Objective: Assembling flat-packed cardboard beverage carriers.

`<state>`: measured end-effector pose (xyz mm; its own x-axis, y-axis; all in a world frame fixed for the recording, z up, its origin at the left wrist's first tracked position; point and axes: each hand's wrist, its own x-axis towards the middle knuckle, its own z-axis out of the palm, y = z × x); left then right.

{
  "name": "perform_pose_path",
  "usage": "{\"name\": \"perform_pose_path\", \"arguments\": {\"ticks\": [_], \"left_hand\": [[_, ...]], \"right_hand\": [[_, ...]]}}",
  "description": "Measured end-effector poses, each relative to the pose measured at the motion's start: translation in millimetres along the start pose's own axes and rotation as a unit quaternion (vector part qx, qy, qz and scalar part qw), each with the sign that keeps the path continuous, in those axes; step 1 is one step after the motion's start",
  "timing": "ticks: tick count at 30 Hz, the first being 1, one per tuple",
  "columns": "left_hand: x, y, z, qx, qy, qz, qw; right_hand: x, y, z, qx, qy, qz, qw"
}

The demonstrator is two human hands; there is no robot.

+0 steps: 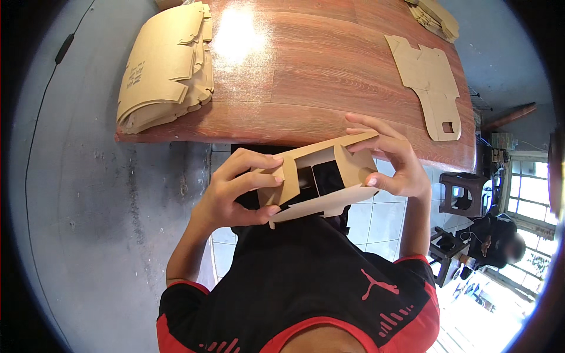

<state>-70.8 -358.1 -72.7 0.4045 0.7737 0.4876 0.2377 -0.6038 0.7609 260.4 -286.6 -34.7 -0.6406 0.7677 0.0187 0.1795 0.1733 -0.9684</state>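
Observation:
Between my hands, just off the table's near edge, is a partly folded brown cardboard box point(357, 169) with its middle standing open. My left hand point(238, 188) grips its left end, fingers on the folded end flap and thumb at the lower edge. At the other end my right hand point(397, 159) pinches the box, its thumb on the near corner and its fingers along the far side. Through the gap in the box dark cloth shows. A pale long panel point(318, 203) runs along the box's near side.
A stack of flat cardboard blanks point(162, 67) lies on the left of the wood-patterned table point(312, 65). One unfolded blank point(432, 82) lies at the right, with more folded cardboard point(435, 19) behind it. Stools point(465, 194) and another person point(494, 244) are off to the right.

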Motion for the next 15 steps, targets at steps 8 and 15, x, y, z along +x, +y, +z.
{"name": "perform_pose_path", "arguments": {"ticks": [8, 15], "left_hand": [[9.2, -2.0, -1.9, -0.008, -0.030, -0.004, 1.000], [12.9, -5.1, -0.1, -0.014, -0.057, -0.015, 0.998]], "right_hand": [[3.2, 0.5, -9.0, -0.175, -0.004, -0.113, 0.978], [-7.4, 3.6, -13.7, -0.156, 0.006, -0.113, 0.981]]}}
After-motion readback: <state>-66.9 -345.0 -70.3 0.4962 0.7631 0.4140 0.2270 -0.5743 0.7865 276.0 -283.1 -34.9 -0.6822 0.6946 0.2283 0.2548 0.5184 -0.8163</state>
